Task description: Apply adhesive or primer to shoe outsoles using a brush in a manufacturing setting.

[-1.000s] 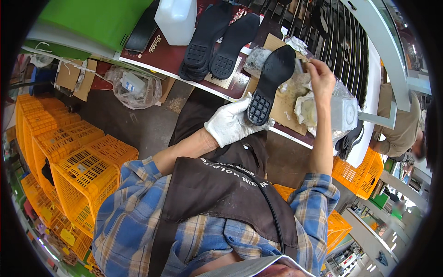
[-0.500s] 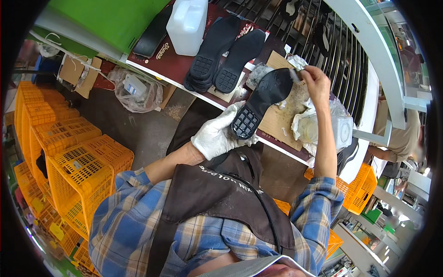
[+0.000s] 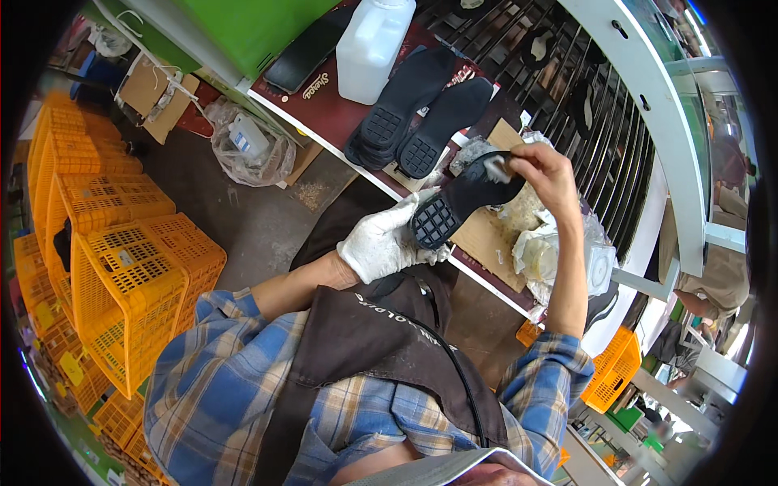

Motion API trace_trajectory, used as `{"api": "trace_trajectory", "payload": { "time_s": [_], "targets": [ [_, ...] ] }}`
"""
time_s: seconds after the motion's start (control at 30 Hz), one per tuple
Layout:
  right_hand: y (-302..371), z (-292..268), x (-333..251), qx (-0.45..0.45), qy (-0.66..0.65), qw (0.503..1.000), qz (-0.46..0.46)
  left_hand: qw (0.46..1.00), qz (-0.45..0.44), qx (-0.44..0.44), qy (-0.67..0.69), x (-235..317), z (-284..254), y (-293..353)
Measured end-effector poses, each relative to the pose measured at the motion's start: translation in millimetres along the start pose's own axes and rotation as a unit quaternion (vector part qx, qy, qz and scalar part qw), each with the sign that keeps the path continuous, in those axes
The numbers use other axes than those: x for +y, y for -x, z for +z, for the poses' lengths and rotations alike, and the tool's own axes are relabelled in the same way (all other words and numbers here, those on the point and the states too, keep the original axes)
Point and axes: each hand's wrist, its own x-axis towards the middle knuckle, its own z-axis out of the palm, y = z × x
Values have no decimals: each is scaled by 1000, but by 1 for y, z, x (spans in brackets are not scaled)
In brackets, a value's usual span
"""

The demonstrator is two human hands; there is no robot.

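Head view: gloved left hand [image 3: 387,241] clamps the black shoe sole [image 3: 466,198] by its heel, now lowered toward the apron since a second ago. Bare right hand [image 3: 547,174], at two o'clock, pinches a pale cloth [image 3: 496,168] against the toe, apparently wiping.

Dark brown apron [image 3: 365,348] with a narrow black strap and a line of pale lettering across the chest. Under the apron: checked shirt [image 3: 219,397] in blue, white and tan, long sleeves pushed back above the wrists. Left hand [image 3: 389,239]: soiled white work glove. Right hand [image 3: 551,174]: ungloved.
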Motion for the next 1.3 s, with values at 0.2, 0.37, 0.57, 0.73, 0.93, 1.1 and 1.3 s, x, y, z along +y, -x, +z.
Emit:
{"api": "trace_trajectory", "payload": {
  "time_s": [0.2,0.37,0.57,0.73,0.93,1.1,1.3],
  "targets": [
    [-3,11,-23,-13,18,1000,-5,999,12,7,32,-1,-3,-3],
    [-7,27,-39,58,160,982,-87,1000,-9,-12,-23,2,-5,-4],
    [-8,37,-53,-138,146,973,-114,1000,6,21,18,1,-9,-6],
    [-10,40,-55,-41,54,996,-55,999,22,-35,-31,-1,-13,-8],
    [-6,43,-52,-4,119,990,-79,996,46,9,-77,-9,-18,-12],
    [2,31,-45,-100,23,987,122,999,28,-18,-42,-7,-19,-14],
    [7,28,-29,29,31,997,-70,1000,11,-13,-20,-6,-16,-12]
  ]
}}
